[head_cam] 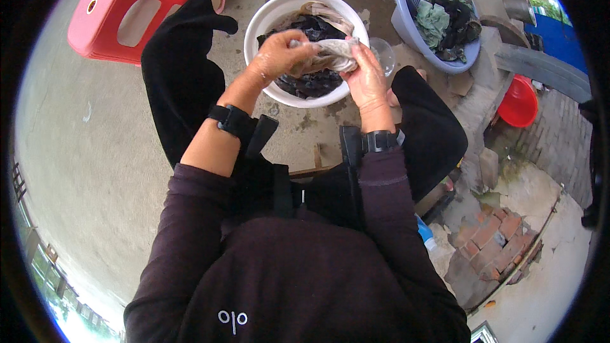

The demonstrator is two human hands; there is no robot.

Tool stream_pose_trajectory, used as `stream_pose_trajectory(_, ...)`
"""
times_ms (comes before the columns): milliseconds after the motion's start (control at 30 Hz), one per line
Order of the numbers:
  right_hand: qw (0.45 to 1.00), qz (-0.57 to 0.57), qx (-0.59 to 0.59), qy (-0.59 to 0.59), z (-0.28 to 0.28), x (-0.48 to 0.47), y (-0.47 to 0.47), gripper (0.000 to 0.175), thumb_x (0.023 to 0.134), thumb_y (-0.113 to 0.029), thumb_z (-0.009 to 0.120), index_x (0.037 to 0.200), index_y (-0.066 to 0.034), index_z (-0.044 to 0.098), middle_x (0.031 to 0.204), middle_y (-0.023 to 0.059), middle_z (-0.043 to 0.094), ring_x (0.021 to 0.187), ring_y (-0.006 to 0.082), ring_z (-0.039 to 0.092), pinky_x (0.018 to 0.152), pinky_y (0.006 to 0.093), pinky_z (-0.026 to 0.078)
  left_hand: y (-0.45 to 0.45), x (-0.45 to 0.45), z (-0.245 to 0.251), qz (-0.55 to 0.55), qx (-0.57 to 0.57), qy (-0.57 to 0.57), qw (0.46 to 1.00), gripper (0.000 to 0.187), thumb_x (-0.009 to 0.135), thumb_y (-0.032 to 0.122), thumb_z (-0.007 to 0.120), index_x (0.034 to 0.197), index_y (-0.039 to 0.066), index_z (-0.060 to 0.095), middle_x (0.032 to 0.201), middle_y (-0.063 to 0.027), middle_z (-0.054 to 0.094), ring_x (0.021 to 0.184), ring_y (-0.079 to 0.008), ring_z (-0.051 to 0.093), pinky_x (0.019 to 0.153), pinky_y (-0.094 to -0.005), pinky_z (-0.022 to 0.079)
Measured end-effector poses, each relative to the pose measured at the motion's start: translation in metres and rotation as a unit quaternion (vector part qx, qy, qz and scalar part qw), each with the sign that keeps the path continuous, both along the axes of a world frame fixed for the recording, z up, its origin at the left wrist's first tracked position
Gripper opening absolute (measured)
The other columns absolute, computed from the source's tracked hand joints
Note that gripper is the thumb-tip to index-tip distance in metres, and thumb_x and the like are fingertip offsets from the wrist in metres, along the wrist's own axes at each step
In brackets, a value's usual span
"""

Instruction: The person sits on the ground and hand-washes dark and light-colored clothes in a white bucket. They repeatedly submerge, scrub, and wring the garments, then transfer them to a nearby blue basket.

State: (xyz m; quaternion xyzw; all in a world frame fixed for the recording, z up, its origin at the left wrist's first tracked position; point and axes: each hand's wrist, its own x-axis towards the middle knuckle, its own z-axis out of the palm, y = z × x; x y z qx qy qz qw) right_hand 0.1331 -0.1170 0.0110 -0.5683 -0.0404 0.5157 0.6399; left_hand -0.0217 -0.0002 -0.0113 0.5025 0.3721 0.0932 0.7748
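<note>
Both my hands hold a wet, light grey cloth (335, 55) above a round white basin (252, 43). My left hand (283, 52) grips its left end with bent fingers and has a little foam on the wrist. My right hand (367, 74) holds the right end between thumb and fingers. Below the cloth, dark wet clothes (314, 85) lie in the basin, and a beige garment (329, 13) rests on them against the far right inner wall. The basin stands on the concrete floor between my knees.
A pink-red plastic stool (102, 14) stands at the upper left. On the right are a blue-grey tub (402, 24) of dark and green clothes, a clear round container (382, 56) beside the basin, a concrete ledge (481, 100), a red basin (518, 102) and a blue bottle (425, 232).
</note>
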Motion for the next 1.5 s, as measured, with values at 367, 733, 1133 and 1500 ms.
stream_pose_trajectory(367, 0.982, -0.016, 0.012, 0.186, -0.056, -0.024, 0.011, 0.037, 0.09, -0.04, 0.05, 0.111, -0.0099, 0.055, 0.098, 0.0025, 0.059, 0.09, 0.0156, 0.057, 0.077, 0.031, 0.047, -0.042, 0.045, 0.03, -0.161, 0.459, -0.006, 0.873, 0.021, 0.079, 0.028, 0.063, 0.084, 0.007, 0.064, 0.079, -0.0146, 0.061, 0.073, -0.0317, 0.06, 0.066, -0.0394, 0.049)
stream_pose_trajectory(733, 0.972, -0.015, -0.006, 0.234, -0.063, -0.035, 0.004, 0.032, 0.089, -0.03, 0.047, 0.103, -0.0027, 0.054, 0.101, 0.0115, 0.059, 0.088, 0.0234, 0.058, 0.077, 0.0374, 0.048, -0.045, 0.057, 0.008, -0.071, 0.387, 0.094, 0.914, 0.043, 0.088, 0.039, 0.047, 0.073, 0.003, 0.064, 0.074, -0.0217, 0.06, 0.07, -0.0383, 0.059, 0.066, -0.0446, 0.047)
stream_pose_trajectory(1133, 0.997, -0.011, 0.009, 0.079, -0.019, 0.011, -0.009, 0.044, 0.081, -0.02, 0.067, 0.119, -0.0077, 0.05, 0.105, 0.0058, 0.058, 0.091, 0.0161, 0.058, 0.074, 0.0274, 0.047, 0.009, 0.014, -0.037, -0.168, 0.128, 0.096, 0.973, 0.042, 0.074, 0.037, 0.07, 0.095, 0.001, 0.065, 0.084, -0.0089, 0.064, 0.078, -0.0153, 0.057, 0.072, -0.0278, 0.045)
stream_pose_trajectory(1500, 0.931, 0.194, -0.111, -0.288, -0.018, 0.009, -0.011, 0.034, 0.079, -0.015, 0.061, 0.108, 0.0014, 0.054, 0.094, 0.01, 0.061, 0.089, 0.0164, 0.057, 0.078, 0.0284, 0.045, 0.03, 0.013, -0.009, 0.163, 0.002, -0.114, 0.98, 0.021, 0.081, 0.028, 0.063, 0.084, 0.007, 0.064, 0.074, -0.0003, 0.059, 0.063, -0.0074, 0.052, 0.056, -0.0208, 0.041)
